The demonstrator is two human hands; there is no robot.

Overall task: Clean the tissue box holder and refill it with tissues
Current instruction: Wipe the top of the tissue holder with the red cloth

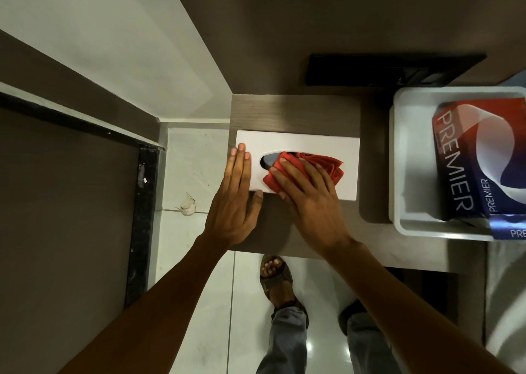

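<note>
White and smooth, the holder (296, 146) lies flat on a brown wood-grain shelf (284, 111), a thin rectangular box with its long axis running left to right across your view. An oval slot is cut in its top face, set toward the left half.

Starting at the left, your left hand (236, 200) lies flat along the holder's left end, fingers straight and together, pointing away from you. The fingertips (241, 147) rest on the top left corner, and the thumb presses against the near edge. It grips nothing; it steadies the box by flat pressure.

Next, your right hand (307, 200) presses a red cloth (327, 165) onto the middle of the top face. The cloth is soft and bunched into folds, covering the right part of the slot. Your fingers spread over its left half, angled up and to the left, with the folds sticking out to the right beyond your knuckles. Whether the fingers pinch the cloth or only press it down, you cannot tell from here.

Farther right, apart from the holder, a white plastic tub (398, 157) with rounded corners stands on the same shelf. Inside it a glossy red, white and blue tissue pack (466, 157) printed PREMIER leans on its side.
</note>
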